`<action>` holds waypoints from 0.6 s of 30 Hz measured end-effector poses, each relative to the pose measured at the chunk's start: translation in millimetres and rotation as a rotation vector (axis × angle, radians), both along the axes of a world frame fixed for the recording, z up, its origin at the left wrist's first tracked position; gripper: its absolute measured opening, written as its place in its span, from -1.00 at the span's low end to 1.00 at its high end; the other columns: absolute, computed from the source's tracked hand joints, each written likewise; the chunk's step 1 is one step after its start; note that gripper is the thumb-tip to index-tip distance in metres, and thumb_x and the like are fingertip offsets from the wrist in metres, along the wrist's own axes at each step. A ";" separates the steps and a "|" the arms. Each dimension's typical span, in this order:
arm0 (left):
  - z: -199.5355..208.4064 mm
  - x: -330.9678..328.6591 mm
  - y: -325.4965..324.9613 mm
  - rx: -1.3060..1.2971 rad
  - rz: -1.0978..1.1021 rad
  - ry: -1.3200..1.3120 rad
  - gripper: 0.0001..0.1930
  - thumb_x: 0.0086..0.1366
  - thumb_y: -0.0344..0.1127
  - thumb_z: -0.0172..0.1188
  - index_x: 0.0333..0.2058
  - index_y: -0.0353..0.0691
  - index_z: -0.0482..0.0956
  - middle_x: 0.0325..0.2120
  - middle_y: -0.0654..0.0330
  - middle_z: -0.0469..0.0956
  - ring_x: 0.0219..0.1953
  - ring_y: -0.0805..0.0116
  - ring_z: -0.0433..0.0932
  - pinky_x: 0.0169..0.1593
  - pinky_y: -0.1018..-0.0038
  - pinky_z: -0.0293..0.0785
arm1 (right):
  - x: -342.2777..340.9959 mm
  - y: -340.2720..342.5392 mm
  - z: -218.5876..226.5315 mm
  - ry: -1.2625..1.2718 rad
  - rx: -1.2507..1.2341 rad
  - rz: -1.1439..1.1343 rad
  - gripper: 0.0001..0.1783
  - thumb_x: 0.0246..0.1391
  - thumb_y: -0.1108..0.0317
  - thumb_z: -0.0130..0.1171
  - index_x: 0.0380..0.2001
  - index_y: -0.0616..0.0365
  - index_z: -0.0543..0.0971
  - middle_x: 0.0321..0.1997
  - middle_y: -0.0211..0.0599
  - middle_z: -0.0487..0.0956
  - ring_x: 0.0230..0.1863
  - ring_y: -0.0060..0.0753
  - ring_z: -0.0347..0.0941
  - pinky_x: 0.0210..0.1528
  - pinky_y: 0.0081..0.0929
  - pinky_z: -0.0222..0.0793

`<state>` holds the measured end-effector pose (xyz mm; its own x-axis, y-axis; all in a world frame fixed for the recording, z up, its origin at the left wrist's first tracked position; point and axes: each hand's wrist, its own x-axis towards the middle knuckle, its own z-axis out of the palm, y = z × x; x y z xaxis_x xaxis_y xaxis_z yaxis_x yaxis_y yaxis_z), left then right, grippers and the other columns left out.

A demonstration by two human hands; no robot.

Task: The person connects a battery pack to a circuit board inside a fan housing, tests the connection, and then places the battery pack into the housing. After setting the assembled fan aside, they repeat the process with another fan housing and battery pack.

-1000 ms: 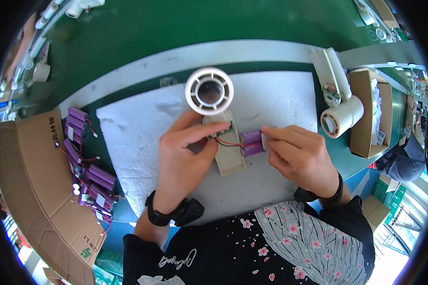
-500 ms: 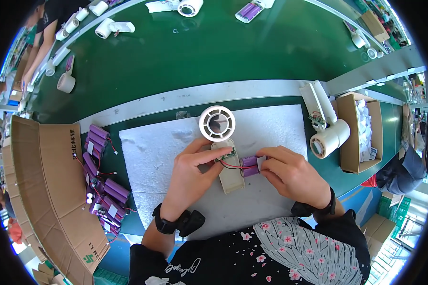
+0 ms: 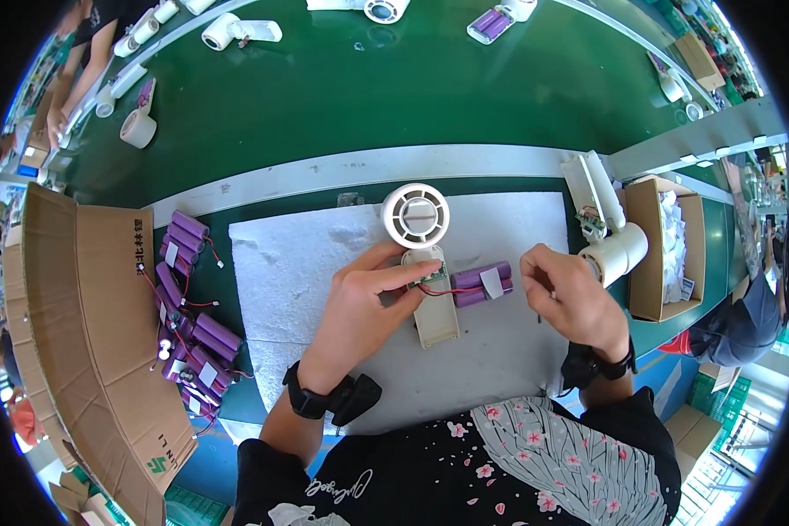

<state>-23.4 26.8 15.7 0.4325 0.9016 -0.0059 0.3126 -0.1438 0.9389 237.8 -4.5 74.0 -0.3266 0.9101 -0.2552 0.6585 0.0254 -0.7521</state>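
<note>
A white handheld appliance, its round slotted head [image 3: 415, 216] towards the far side, lies on the white foam sheet [image 3: 280, 289] with its open handle shell [image 3: 437, 319] pointing at me. My left hand [image 3: 351, 302] is closed on the handle, thumb and fingers at the small green circuit board [image 3: 435, 273]. Red and black wires lead from there to a purple battery pack [image 3: 482, 285] with a pale label, lying beside the handle on the right. Off the pack's right end, apart from it, my right hand [image 3: 572, 296] hovers with curled fingers; whether they pinch something small is hidden.
Several purple battery packs [image 3: 203, 359] with wires lie by a cardboard box [image 3: 123, 324] on the left. At the right, another white appliance [image 3: 618, 252] sits beside a carton [image 3: 644, 263] of white pieces. Beyond the metal rail [image 3: 368, 171], more units lie on the green surface [image 3: 342, 105].
My right hand has let go of the battery pack and drawn away to the right. The pack now lies fully in sight. My left hand stays on the handle.
</note>
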 end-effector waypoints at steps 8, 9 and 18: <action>0.7 1.7 4.0 -0.010 -0.026 0.000 -0.58 -0.01 -0.65 0.25 -0.13 -0.16 0.67 -0.12 0.12 0.57 -0.20 0.32 0.62 -0.18 0.53 0.56 | -18.5 -0.1 -18.0 0.041 0.123 0.043 -0.84 -0.01 0.55 0.20 -0.37 0.22 0.42 -0.50 -0.26 0.44 -0.51 -0.32 0.42 -0.47 -0.48 0.31; 0.9 2.1 4.0 -0.015 -0.023 -0.007 -0.58 -0.02 -0.65 0.24 -0.14 -0.16 0.67 -0.13 0.12 0.57 -0.20 0.32 0.62 -0.18 0.53 0.56 | -19.1 -1.5 -22.2 0.024 0.242 0.072 -0.86 0.01 0.54 0.20 -0.37 0.22 0.43 -0.52 -0.25 0.45 -0.51 -0.32 0.42 -0.47 -0.49 0.31; -1.7 0.1 1.5 -0.006 -0.008 -0.004 -0.59 -0.02 -0.65 0.24 -0.15 -0.15 0.68 -0.15 0.12 0.57 -0.21 0.34 0.62 -0.20 0.53 0.56 | -4.5 2.4 -9.9 -0.057 0.208 -0.005 -0.93 0.06 0.54 0.14 -0.41 0.27 0.45 -0.40 -0.22 0.54 -0.45 -0.35 0.50 -0.42 -0.52 0.36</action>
<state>-23.3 28.3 14.0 0.4397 0.8981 -0.0092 0.3078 -0.1410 0.9409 233.3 -2.1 64.1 -0.3123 0.9466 -0.0797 0.7003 0.1727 -0.6927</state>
